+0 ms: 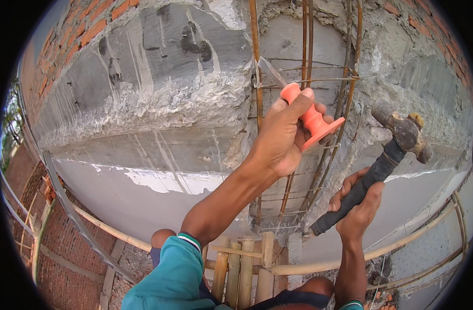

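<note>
My left hand (288, 132) is wrapped round the orange grip of a chisel (311, 118), whose flared guard faces my right hand. The chisel's metal shank points up and left, its tip close to a rusty vertical rebar (258, 103) at the edge of broken concrete. In my right hand (358, 204) is a hammer (360, 191), held by its black-wrapped handle with the worn metal head (403, 132) raised at the upper right. The hammer head is apart from the chisel. Between the two concrete beams, more rebars (345, 98) with thin cross ties stand in a recess.
A chipped concrete beam (159, 113) runs to the left, and another (422, 98) to the right. Bamboo poles (239, 271) form a platform beneath me, with a bamboo rail (319, 267) across. A metal bar (76, 212) slants down at left. Brickwork lies far below.
</note>
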### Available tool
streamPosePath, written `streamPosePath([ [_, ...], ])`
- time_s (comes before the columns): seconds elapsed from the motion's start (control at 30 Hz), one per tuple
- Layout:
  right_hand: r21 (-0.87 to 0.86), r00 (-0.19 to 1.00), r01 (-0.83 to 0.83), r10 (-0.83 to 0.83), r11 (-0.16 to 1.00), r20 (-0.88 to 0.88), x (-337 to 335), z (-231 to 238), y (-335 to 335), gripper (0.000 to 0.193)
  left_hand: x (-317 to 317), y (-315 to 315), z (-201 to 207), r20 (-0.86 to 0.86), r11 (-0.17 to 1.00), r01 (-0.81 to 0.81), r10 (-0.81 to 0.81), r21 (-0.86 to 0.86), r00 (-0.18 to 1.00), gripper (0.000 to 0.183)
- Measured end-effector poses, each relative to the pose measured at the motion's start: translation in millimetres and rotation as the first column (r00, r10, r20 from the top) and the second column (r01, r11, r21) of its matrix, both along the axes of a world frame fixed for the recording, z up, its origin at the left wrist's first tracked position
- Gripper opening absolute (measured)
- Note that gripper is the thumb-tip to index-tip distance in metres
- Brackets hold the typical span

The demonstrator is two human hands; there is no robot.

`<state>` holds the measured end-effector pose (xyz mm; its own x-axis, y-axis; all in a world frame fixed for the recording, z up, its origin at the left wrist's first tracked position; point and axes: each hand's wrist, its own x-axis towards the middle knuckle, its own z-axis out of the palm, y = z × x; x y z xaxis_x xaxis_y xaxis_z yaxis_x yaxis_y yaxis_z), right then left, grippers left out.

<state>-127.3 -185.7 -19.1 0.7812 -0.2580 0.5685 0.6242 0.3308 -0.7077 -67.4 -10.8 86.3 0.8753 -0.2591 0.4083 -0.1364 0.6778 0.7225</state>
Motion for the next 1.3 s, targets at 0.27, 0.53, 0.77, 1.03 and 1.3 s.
streamPosePath([
  [0.27,-0.329,0.883,0.368,-0.216,0.870,0.416,40,24,22,0.051,-32,98,49,0.595,0.617,-0.772,0.566,0.154,0.571,0.036],
  [0.53,-0.576,0.866,0.492,-0.302,0.653,0.398,93,20,105,0.040,41,142,197,0.928,-0.094,-0.966,0.315,0.240,0.200,0.053],
  [0.77,-0.610,0.897,0.442,-0.315,0.657,0.311,92,13,112,0.039,51,117,208,0.984,-0.368,-0.914,0.103,0.174,0.146,0.065],
  [1.03,-0.612,0.950,0.313,-0.239,0.726,0.202,87,-5,106,0.039,55,96,238,0.963,-0.603,-0.763,0.028,0.231,0.269,0.061],
  [1.3,-0.322,0.975,0.217,-0.219,0.922,0.029,48,-38,71,0.048,53,95,232,0.965,-0.553,-0.801,0.021,0.229,0.261,0.058],
])
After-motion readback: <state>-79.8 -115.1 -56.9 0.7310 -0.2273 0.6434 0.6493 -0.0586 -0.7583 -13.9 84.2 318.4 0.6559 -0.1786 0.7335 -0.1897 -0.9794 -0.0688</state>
